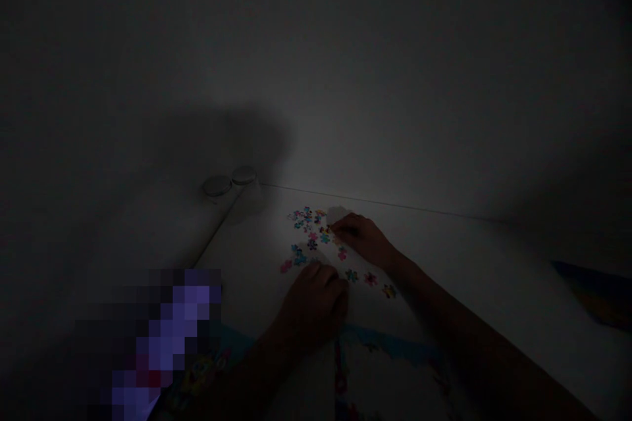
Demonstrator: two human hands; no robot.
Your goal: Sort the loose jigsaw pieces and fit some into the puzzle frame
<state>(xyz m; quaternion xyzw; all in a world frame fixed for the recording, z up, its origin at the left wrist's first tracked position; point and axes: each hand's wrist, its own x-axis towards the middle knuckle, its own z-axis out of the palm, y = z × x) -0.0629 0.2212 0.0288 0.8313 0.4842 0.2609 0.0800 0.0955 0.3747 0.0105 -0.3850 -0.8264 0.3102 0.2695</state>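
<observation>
In the dim head view, loose jigsaw pieces (299,254) in several colours lie scattered on a white table. My right hand (363,237) reaches over the far part of the scatter, with thumb and fingertips pinched on a small puzzle piece (328,229). Nearer to me, my left hand (316,299) rests with its fingers curled in, just below the loose pieces; whatever may be under those fingers is hidden. Below it, a joined puzzle edge (385,341) with a blue upper strip surrounds a pale middle. My left forearm partly covers a colourful picture (200,371) at the lower left.
Two round-topped containers (244,175) stand by the table's far left corner, against a pale wall (375,79). At the right edge lies a dark blue and yellow flat item (597,296). A pixelated bright patch (172,335) covers the lower left.
</observation>
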